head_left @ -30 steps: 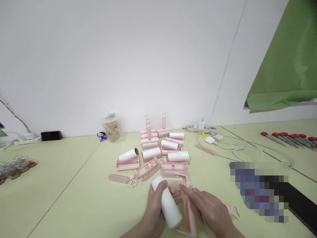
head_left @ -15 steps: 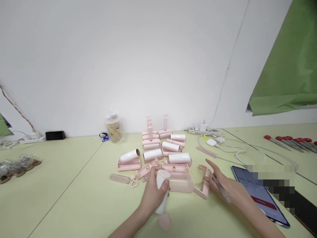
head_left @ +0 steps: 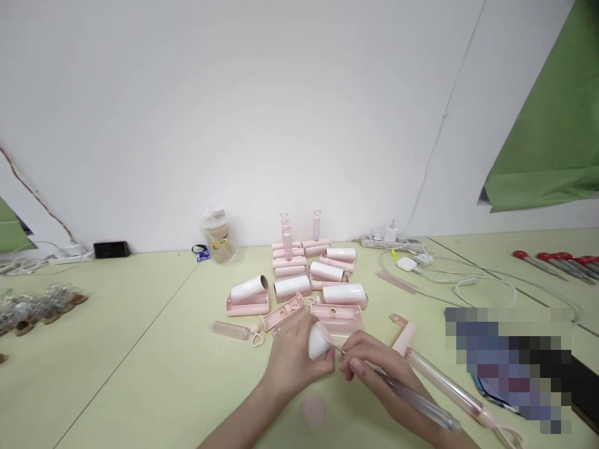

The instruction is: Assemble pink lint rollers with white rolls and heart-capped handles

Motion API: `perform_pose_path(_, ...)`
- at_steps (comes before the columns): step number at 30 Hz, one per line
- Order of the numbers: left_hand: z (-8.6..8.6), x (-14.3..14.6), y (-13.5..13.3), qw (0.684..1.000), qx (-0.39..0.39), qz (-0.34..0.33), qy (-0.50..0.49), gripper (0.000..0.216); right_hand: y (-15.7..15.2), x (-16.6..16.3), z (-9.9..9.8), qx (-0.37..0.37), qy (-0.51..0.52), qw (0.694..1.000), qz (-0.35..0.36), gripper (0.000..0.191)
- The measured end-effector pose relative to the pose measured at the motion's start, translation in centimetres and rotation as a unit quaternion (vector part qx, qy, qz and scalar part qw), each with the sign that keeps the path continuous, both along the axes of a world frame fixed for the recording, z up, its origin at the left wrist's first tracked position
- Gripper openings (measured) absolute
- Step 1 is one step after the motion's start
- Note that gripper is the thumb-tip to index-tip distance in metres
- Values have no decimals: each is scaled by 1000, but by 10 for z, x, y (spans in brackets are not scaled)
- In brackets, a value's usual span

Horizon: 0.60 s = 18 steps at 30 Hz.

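Note:
My left hand [head_left: 292, 365] is wrapped round a white lint roll [head_left: 319, 340], holding it end-on above the table. My right hand [head_left: 379, 368] is closed on a thin clear rod [head_left: 412, 399] whose tip touches the roll's end. A pink bracket with a long clear handle [head_left: 444, 383] lies just right of my right hand. A small round pink cap [head_left: 312, 411] rests on the table below my hands. Beyond them lies a heap of pink roller frames [head_left: 337, 312] and white rolls [head_left: 292, 287].
A clear tube with a heart end [head_left: 231, 330] lies left of the heap. A wrapped jar [head_left: 219, 240] stands by the wall. White cables and chargers [head_left: 468, 280] run at right, red-handled screwdrivers [head_left: 556, 262] beyond them. A blurred phone [head_left: 510, 362] is at right, small trinkets [head_left: 37, 302] at left.
My right hand came back from the right and closed on the clear rod at the roll's end. My left hand tipped the roll from upright to end-on. The pink bracket now lies to the right.

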<state>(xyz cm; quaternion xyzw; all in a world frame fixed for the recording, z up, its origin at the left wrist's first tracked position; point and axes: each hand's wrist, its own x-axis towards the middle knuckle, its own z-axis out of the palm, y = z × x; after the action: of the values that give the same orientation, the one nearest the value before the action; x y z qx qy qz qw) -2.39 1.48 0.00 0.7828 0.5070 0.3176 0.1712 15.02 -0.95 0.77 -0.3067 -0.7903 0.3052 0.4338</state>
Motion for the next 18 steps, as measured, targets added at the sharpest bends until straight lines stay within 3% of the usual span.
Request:
perform_pose_path(4, 0, 2, 0, 999, -26, 7, 45, 34, -2, -3, -10, 12, -26, 1000, -4, 23)
perform_pose_path(11, -3, 2, 2, 997, 27, 23, 67, 34, -3, -1, -12, 30, -21, 999, -26, 21)
perform_pose_path(18, -5, 3, 3, 992, 34, 39, 113, 31, -2, -3, -12, 61, -39, 996, -51, 22)
